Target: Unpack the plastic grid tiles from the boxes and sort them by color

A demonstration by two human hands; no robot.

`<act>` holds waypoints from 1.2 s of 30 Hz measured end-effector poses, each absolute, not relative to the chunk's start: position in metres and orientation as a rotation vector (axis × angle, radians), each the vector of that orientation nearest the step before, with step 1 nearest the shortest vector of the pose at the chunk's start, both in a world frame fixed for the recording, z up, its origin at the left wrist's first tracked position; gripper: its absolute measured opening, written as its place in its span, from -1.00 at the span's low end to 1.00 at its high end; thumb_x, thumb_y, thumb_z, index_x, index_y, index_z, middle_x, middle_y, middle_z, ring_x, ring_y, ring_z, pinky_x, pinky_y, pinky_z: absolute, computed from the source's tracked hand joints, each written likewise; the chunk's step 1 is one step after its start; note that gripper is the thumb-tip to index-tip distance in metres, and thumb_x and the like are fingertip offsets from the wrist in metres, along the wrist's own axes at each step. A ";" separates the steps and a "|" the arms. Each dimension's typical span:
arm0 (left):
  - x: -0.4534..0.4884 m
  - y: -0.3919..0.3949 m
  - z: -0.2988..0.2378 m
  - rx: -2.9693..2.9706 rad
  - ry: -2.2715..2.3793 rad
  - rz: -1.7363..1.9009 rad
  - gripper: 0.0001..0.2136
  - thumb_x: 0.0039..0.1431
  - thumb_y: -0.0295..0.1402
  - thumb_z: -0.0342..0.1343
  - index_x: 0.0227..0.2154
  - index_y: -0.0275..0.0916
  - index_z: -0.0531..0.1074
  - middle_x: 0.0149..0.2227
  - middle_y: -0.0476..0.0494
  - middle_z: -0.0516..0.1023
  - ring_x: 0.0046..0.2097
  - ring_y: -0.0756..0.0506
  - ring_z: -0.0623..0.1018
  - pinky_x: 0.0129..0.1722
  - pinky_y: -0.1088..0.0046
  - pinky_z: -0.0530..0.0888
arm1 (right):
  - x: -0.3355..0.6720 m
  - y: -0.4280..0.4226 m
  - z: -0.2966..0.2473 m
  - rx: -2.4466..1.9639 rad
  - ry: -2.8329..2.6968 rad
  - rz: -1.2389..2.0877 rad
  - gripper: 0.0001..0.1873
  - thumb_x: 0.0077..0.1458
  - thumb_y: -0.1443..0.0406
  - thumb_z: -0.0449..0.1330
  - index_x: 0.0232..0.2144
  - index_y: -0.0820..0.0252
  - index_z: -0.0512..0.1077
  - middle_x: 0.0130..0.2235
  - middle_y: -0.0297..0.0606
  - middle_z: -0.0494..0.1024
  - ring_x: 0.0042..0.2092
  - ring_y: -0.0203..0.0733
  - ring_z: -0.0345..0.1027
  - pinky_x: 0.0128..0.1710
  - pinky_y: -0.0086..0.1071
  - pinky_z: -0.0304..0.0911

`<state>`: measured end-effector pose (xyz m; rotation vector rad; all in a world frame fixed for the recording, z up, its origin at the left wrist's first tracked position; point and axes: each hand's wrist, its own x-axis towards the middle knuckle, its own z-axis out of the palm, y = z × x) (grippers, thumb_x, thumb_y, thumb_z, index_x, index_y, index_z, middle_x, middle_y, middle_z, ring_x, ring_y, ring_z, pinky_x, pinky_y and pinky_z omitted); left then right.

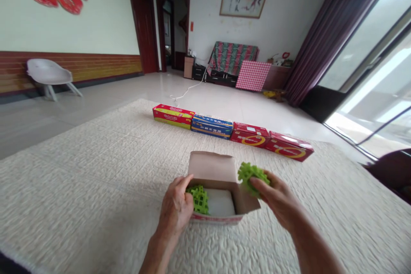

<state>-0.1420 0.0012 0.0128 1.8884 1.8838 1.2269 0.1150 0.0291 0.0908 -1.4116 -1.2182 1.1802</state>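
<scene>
While our left hand pinches a green lattice piece inside the open box by the table's near edge, our right hand grips a second green piece just right of the box, above its side flap. Hands apart, each closed on its piece. Box long axis runs left-right; left hand is nearer the opening. Four cartons line the far edge.

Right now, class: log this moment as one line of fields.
left hand: grips green lattice piece inside open box | right hand: holds second green piece at box's right flap | behind: four closed boxes in a row
</scene>
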 end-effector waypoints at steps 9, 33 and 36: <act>-0.155 0.005 0.019 1.829 1.930 1.174 -0.47 -0.09 -0.66 -0.11 -0.03 -0.36 0.48 -0.08 -0.26 0.57 -0.02 -0.14 0.54 0.04 0.32 0.46 | 0.101 0.093 0.059 -1.506 -1.053 1.088 -0.44 -0.26 0.05 0.33 -0.24 0.30 0.43 -0.22 0.01 0.58 -0.20 -0.01 0.51 -0.26 -0.22 0.43; -0.134 0.005 0.016 1.932 1.793 1.315 -0.44 -0.09 -0.68 -0.15 0.01 -0.37 0.45 -0.07 -0.28 0.52 -0.01 -0.15 0.49 0.08 0.28 0.44 | 0.062 -0.006 0.059 -1.755 -1.987 0.230 -0.74 0.07 0.28 -0.02 -0.25 0.18 0.43 -0.26 -0.14 0.50 -0.34 -0.15 0.43 -0.31 -0.29 0.28; -0.130 0.006 0.017 1.933 1.796 1.307 -0.43 -0.09 -0.68 -0.14 0.02 -0.33 0.44 -0.06 -0.27 0.52 0.00 -0.15 0.48 0.07 0.29 0.44 | 0.041 -0.002 0.068 -1.616 -2.068 0.419 -0.76 0.14 0.28 -0.04 -0.33 0.17 0.43 -0.34 -0.20 0.53 -0.36 -0.22 0.42 -0.34 -0.39 0.25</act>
